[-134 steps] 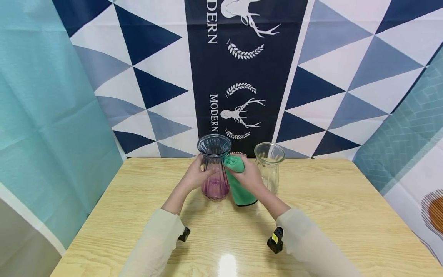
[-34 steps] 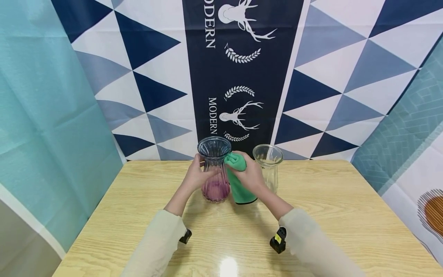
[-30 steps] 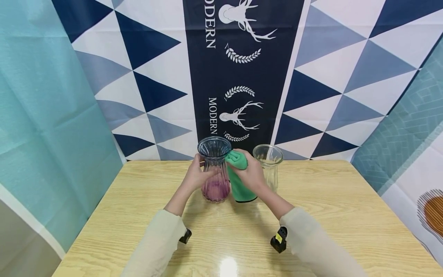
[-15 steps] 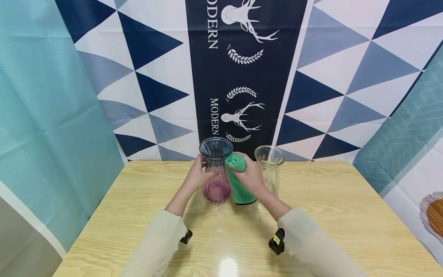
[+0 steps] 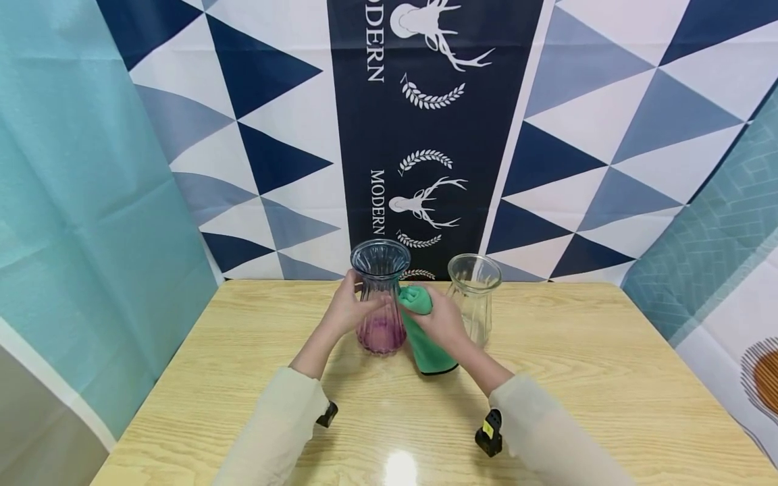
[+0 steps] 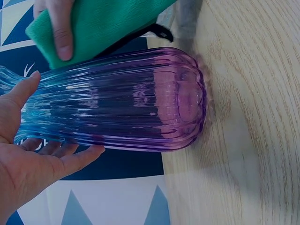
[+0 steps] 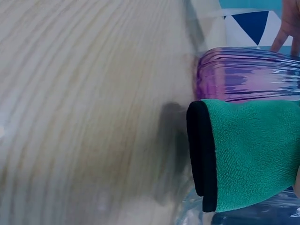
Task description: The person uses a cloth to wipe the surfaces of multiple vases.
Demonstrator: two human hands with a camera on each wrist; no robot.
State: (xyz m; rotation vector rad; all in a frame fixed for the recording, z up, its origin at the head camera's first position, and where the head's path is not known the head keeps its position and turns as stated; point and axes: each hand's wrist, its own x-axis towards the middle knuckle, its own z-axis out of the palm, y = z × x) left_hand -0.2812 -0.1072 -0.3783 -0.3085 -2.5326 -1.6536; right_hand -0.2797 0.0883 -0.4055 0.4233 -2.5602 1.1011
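A ribbed glass vase [image 5: 381, 324], blue at the flared rim and fading to purple at the base, stands upright on the table. My left hand [image 5: 352, 305] grips it round the neck from the left, thumb in front and fingers behind, as the left wrist view shows. In my right hand [image 5: 442, 316] is a bunched green cloth [image 5: 430, 351] with a dark edge, held against the vase's right side. The cloth [image 7: 255, 150] hangs down beside the purple base in the right wrist view. Most of my right fingers are hidden behind the cloth.
A clear glass vase [image 5: 476, 297] stands just right of my right hand, partly covered by it. The wooden table [image 5: 571, 378] ends at a patterned cloth backdrop [image 5: 279, 148] close behind both vases. Camera units [image 5: 489, 433] sit at both wrists.
My right hand has moved slightly down along the vase's side with the green cloth, whose lower edge now hangs nearer the front. My left hand keeps its grip on the vase, which stays in place.
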